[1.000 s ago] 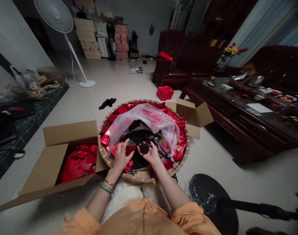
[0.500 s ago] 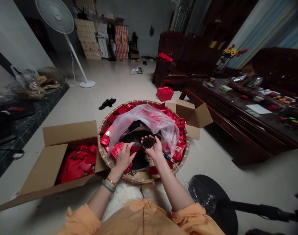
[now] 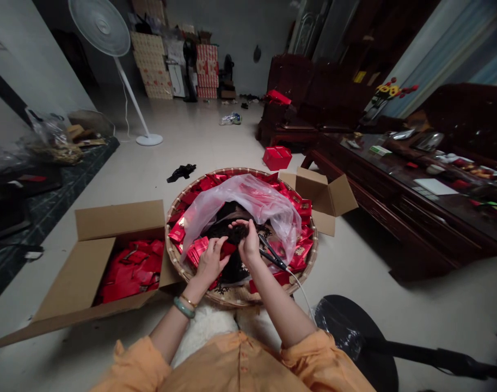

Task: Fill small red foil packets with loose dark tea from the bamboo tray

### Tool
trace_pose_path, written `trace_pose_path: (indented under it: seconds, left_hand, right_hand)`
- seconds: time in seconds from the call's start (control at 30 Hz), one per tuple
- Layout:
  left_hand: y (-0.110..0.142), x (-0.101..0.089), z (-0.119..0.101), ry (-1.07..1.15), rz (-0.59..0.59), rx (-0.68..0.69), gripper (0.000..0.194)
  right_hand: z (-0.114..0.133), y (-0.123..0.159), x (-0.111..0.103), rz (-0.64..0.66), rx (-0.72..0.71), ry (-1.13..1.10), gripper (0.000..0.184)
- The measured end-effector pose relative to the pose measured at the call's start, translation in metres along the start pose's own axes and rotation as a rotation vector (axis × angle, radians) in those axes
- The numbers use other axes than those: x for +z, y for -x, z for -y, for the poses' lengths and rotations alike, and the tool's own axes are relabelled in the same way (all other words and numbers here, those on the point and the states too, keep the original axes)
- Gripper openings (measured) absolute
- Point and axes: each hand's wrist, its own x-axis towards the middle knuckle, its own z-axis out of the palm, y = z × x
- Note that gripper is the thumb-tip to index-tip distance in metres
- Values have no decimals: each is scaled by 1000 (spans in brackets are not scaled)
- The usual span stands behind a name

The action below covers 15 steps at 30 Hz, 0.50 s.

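In the head view, my left hand [image 3: 209, 262] pinches a small open red packet [image 3: 227, 249]. My right hand [image 3: 250, 246] is cupped around a heap of dark, dry tea leaves [image 3: 237, 234] and tips them against the packet's mouth. Below both hands, more dark leaves lie in a clear plastic bag [image 3: 248, 191] spread within a round woven bamboo tray [image 3: 314, 239]. Black corded tongs, like a hair straightener [image 3: 275, 257], rest beside my right wrist. Red packets [image 3: 197, 249] surround the bag.
Left of the tray, an open cardboard box [image 3: 74, 272] holds many red packets. Another open carton [image 3: 325, 198] stands at the tray's right. A black round fan base [image 3: 354, 332] lies near my right elbow. A long dark wooden table [image 3: 366, 185] runs along the right.
My right hand has moved left and turned, bringing the tea leaves from beside the packet to its mouth. The tongs now show more fully. The view has shifted slightly.
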Motion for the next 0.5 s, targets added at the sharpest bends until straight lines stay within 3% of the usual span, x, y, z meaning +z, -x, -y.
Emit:
trace_pose_path:
  seconds: [0.2,0.37,0.5]
  left_hand:
    - [1,-2,0,11,21,-31,65]
    - [1,-4,1,11,9,-54,66]
    - [2,-5,1,-10,-9,-76,66]
  right_hand:
    - [-5,3,-2,74,-128,281,47]
    - [-1,12,-4,245,-63,390,60]
    - [5,18,-5,380,16,390,59]
